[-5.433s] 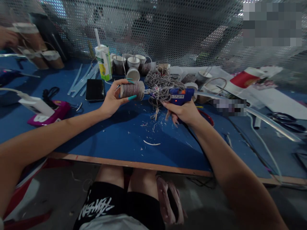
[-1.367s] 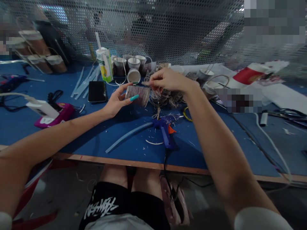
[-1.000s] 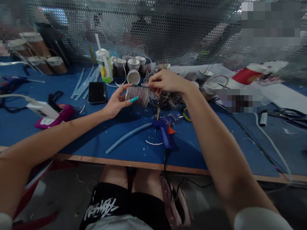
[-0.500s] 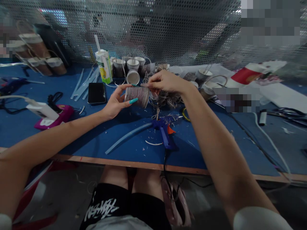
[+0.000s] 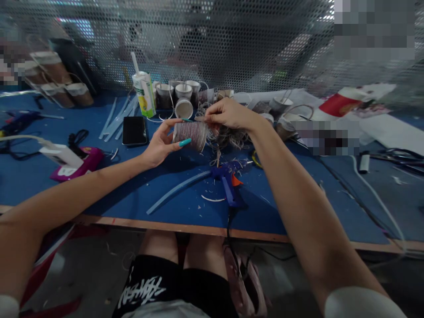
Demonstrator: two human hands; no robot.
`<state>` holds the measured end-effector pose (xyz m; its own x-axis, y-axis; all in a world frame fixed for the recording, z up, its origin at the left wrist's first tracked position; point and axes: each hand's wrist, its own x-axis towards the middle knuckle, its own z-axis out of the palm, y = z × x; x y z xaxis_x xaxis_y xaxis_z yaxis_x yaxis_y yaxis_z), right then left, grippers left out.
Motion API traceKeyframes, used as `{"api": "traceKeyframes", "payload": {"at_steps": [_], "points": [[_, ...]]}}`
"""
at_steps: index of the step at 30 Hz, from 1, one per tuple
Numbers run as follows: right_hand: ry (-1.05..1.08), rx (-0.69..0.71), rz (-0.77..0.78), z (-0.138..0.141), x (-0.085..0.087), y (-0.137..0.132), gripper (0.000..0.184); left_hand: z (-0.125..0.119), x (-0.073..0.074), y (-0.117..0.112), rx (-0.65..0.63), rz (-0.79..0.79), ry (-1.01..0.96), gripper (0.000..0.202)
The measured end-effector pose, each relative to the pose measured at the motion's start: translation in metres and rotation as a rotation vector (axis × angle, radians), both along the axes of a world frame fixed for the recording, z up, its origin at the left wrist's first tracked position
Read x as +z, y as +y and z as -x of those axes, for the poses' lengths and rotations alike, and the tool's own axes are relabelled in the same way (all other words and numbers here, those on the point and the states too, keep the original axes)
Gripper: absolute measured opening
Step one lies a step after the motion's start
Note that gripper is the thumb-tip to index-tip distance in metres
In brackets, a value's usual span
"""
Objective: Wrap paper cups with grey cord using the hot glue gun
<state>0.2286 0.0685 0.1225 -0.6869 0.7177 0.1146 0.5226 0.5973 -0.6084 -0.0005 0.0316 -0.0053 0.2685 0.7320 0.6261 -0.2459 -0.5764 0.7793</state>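
Observation:
A small cup wound with pinkish-grey cord (image 5: 190, 136) lies sideways in my left hand (image 5: 159, 143), thumb in front and fingers behind. My right hand (image 5: 221, 112) is closed in a pinch at the cup's right end, on what looks like the cord; the fingers partly hide it. Below and behind that hand spreads a loose tangle of grey cord (image 5: 232, 138). Nearer me, a blue glue gun (image 5: 228, 183) with an orange trigger rests on the blue tabletop (image 5: 132, 194), a long glue stick (image 5: 179, 187) in its back end.
Several small cups (image 5: 183, 108) stand or lie behind my hands, beside a drink carton (image 5: 144, 95) with a straw. Left are a black phone (image 5: 134, 130), loose glue sticks (image 5: 114, 121) and a purple power strip (image 5: 79, 165) with a charger. Scissors (image 5: 400, 159) lie far right.
Hardly anything differs: both hands keep their hold, and the cup has turned or shifted very slightly. The whole view has moved a little.

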Motion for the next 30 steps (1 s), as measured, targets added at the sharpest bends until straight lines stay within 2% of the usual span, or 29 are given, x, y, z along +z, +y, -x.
{"api": "traceKeyframes", "payload": {"at_steps": [4, 10, 18, 30], "points": [[0.001, 0.01, 0.005, 0.0, 0.0, -0.001, 0.036, 0.0, 0.0, -0.001, 0.004, 0.022, 0.001, 0.06], [0.002, 0.036, -0.017, -0.002, -0.003, 0.001, 0.039, -0.001, 0.003, -0.004, -0.015, 0.145, -0.02, 0.062], [0.001, 0.009, -0.033, -0.001, -0.005, 0.001, 0.037, -0.001, 0.008, -0.008, -0.026, 0.228, -0.011, 0.062], [0.031, -0.031, -0.028, -0.006, 0.012, -0.005, 0.039, -0.002, 0.005, -0.005, 0.008, 0.246, -0.027, 0.064]]}}
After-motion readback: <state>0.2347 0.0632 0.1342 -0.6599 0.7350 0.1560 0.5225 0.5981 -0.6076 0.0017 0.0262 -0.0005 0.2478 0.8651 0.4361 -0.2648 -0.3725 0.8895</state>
